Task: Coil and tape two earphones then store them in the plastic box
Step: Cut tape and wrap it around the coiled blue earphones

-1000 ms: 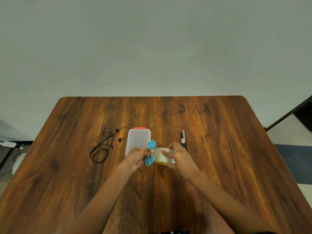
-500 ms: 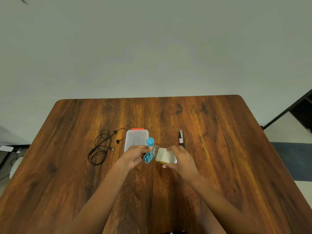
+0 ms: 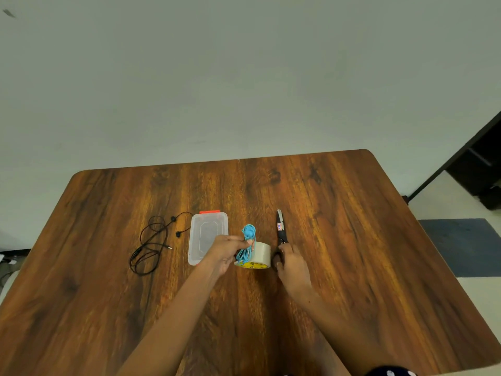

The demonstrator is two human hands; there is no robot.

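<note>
From the head camera, the task looks to be in its first half. The left hand (image 3: 225, 252) grips the blue earphone (image 3: 247, 244), already wound into a bundle and held up just above the tape roll (image 3: 259, 256), which lies on the table (image 3: 352, 240). I cannot tell if a strip of tape is already around the bundle. The right hand (image 3: 291, 263) is at the handle of the scissors (image 3: 280, 227), at 3 o'clock from the roll; its fingers curl at the handle, so I judge that cutting the tape is the step in hand.

The black earphone (image 3: 151, 244) lies loose and uncoiled at 9 o'clock from the plastic box (image 3: 207, 234). The box has its lid on, with an orange clasp at the far end, and seems to have nothing inside. So cutting the tape, the whole second earphone and the storing remain.

The scissors carry a small red and blue label, and the roll's inner ring is yellow with dark print; both are too small to read.
</note>
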